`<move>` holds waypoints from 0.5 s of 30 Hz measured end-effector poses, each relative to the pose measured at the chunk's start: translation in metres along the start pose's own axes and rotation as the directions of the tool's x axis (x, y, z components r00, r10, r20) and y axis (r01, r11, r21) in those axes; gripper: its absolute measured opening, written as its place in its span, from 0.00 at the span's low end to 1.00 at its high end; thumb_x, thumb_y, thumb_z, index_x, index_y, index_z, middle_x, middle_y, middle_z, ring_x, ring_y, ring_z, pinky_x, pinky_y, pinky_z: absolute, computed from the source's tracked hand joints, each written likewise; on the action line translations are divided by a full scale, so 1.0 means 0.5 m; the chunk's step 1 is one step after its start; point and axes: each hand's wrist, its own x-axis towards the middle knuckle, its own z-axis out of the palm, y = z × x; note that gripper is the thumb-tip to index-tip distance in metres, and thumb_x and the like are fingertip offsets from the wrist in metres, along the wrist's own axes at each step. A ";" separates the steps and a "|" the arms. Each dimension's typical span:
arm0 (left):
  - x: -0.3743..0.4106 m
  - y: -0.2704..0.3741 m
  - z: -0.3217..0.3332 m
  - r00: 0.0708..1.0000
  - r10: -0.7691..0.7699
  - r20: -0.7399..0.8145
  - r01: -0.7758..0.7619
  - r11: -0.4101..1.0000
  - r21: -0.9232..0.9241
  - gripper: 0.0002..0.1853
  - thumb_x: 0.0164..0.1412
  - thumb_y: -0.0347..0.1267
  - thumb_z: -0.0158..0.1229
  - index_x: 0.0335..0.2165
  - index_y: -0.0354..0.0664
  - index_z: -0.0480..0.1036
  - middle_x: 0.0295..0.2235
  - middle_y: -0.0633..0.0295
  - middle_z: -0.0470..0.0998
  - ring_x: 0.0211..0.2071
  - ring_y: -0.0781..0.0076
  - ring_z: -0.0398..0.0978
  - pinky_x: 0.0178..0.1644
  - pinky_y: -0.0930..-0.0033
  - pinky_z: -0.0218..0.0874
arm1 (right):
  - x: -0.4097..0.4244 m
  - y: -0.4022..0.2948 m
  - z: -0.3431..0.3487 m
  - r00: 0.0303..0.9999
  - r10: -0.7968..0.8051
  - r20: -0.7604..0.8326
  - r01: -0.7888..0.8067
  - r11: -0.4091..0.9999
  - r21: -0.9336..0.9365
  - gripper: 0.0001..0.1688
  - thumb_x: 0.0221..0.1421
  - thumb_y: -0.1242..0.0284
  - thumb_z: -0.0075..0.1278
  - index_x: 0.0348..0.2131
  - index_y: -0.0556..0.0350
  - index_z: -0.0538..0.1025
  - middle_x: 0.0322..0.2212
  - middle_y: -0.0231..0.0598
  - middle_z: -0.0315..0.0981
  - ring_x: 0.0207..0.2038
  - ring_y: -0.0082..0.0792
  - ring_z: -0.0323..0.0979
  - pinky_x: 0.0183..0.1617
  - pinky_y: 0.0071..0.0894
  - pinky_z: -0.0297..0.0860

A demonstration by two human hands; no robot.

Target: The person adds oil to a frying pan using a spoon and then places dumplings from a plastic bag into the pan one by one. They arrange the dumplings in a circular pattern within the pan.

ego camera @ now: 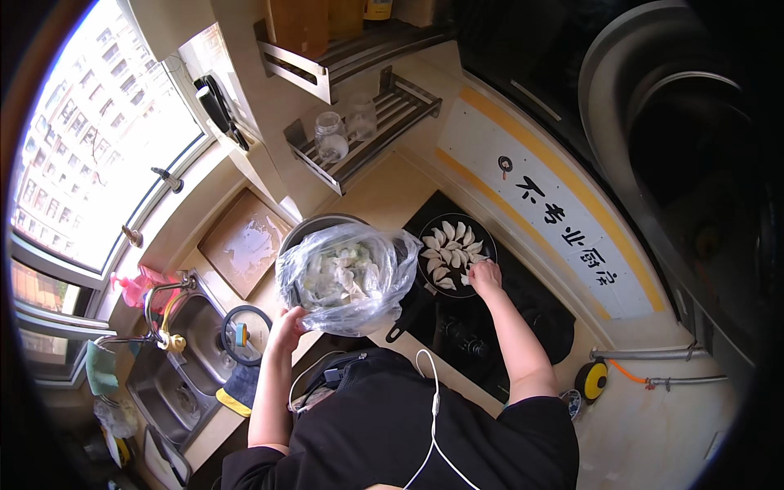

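My left hand (286, 327) grips the near left edge of a clear plastic bag (392, 288). Inside the bag, seen through its open top, lie pale dumplings (349, 275). Behind the bag shows the curved rim of a dark pot (318, 222). On the right, my right hand (485, 275) is over the near right side of a black frying pan (427, 278), its fingertips on a dumpling (465, 280). Several crescent dumplings (449, 230) fill much of the pan in rings. The pan's handle (395, 334) points towards me.
The pan stands on a black glass hob (520, 318). At left are a cutting board (245, 239), a double steel sink (199, 331) and a tap (150, 306). Glass jars (331, 138) stand on a wall rack. A range hood (612, 122) juts out at upper right.
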 end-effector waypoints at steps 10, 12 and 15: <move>0.009 -0.005 -0.005 0.999 0.018 0.033 -0.017 1.000 -0.022 0.15 0.46 0.22 0.52 0.36 0.30 0.64 0.28 0.53 0.72 0.25 0.63 0.75 0.30 0.62 0.73 | 0.010 0.016 -0.021 0.982 0.140 0.129 -0.140 0.990 -0.003 0.03 0.36 0.71 0.60 0.19 0.47 0.80 0.25 0.38 0.76 0.37 0.41 0.73 0.43 0.38 0.67; 0.027 -0.016 -0.026 0.998 -0.014 0.065 0.014 1.000 0.002 0.19 0.46 0.23 0.53 0.40 0.34 0.63 0.31 0.57 0.72 0.26 0.67 0.73 0.29 0.66 0.71 | 0.024 0.013 -0.042 0.994 0.091 0.063 -0.093 0.996 0.020 0.03 0.36 0.71 0.60 0.19 0.47 0.80 0.24 0.38 0.76 0.35 0.41 0.73 0.41 0.38 0.68; 0.034 -0.016 -0.032 0.998 -0.042 0.056 0.040 0.999 0.022 0.23 0.45 0.23 0.54 0.43 0.36 0.63 0.34 0.57 0.72 0.29 0.68 0.73 0.31 0.67 0.70 | 0.039 -0.014 -0.099 0.998 0.044 -0.048 -0.038 0.992 0.122 0.06 0.39 0.70 0.60 0.22 0.51 0.79 0.23 0.38 0.76 0.31 0.41 0.73 0.38 0.37 0.69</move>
